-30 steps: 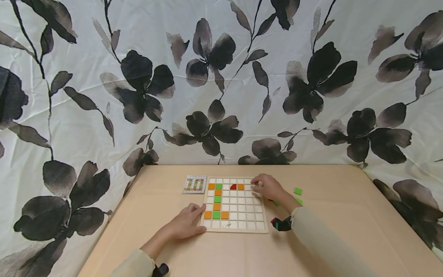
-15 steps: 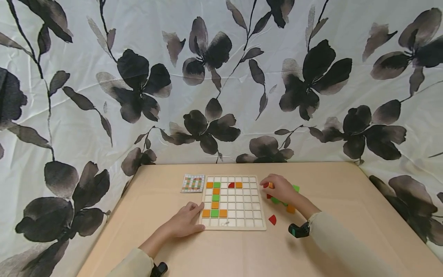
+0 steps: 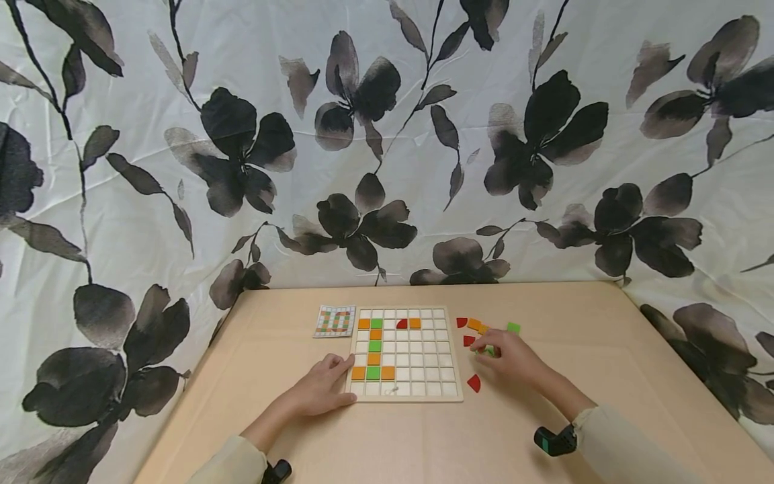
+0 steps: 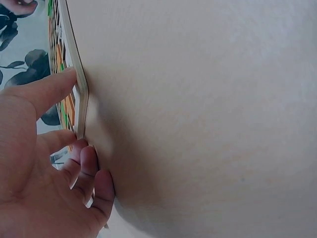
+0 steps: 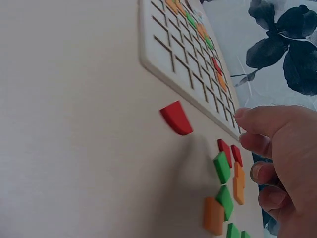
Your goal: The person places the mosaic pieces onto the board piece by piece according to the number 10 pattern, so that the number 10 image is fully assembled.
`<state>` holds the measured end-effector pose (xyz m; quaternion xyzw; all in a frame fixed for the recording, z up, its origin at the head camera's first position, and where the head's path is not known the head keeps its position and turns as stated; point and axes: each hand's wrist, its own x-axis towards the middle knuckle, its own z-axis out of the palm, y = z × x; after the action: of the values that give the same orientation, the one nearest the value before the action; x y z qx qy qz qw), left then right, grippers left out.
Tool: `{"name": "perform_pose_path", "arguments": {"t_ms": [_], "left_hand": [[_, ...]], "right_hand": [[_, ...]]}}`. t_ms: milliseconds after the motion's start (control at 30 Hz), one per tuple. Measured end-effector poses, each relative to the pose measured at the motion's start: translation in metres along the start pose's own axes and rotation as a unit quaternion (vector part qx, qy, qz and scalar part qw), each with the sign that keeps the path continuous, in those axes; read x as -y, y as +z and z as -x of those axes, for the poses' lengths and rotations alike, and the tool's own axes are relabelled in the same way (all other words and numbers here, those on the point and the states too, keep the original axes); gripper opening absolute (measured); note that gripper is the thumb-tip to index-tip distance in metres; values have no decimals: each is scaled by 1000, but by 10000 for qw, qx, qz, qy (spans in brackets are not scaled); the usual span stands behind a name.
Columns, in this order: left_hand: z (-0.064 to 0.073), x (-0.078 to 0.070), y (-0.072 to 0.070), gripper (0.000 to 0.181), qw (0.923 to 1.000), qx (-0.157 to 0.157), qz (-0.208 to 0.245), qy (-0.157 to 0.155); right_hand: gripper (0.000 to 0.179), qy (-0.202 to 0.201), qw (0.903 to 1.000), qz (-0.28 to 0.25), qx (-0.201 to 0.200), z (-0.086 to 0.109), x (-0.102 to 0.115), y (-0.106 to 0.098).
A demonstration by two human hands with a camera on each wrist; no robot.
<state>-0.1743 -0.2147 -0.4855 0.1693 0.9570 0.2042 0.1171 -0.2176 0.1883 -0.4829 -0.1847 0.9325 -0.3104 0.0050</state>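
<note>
My left hand (image 3: 324, 388) rests at the left side of a square white grid board (image 3: 423, 363), with thumb and index fingertip touching its edge. In the left wrist view the other fingers bend loosely by the tabletop. Orange and green square tiles sit in a column on the board's left, with a red quarter-round tile (image 3: 402, 324) and an orange tile (image 3: 414, 323) near the top. My right hand (image 3: 514, 355) hovers over loose tiles right of the board. Seen from the right wrist, its fingers are loosely bent with nothing between them, above green tiles (image 5: 222, 167).
A small printed pattern card (image 3: 334, 321) lies at the board's upper left. Several loose red, orange and green pieces lie to its right, among them a red quarter-round piece (image 3: 474, 383) lying apart nearer the front. A floral cloth (image 3: 387, 148) hangs behind the table (image 3: 411, 444).
My right hand has moved from the board's upper right corner to the right and nearer, over the loose tiles, uncovering red and orange ones. My left hand has stayed at the board's edge.
</note>
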Motion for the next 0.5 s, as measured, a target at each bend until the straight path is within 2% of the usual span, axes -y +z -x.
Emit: {"name": "perform_pose_path", "arguments": {"t_ms": [133, 267, 367, 500], "left_hand": [[0, 1, 0, 78, 10000, -15, 42, -7], [-1, 1, 0, 78, 10000, 0, 66, 12], [-1, 2, 0, 78, 10000, 2, 39, 39], [-2, 1, 0, 78, 10000, 4, 28, 40]], "right_hand": [[14, 41, 9999, 102, 61, 12, -1, 5], [13, 256, 9993, 242, 151, 20, 0, 11], [19, 476, 9980, 355, 210, 23, 1, 15], [28, 504, 9973, 481, 229, 25, 1, 20]]}}
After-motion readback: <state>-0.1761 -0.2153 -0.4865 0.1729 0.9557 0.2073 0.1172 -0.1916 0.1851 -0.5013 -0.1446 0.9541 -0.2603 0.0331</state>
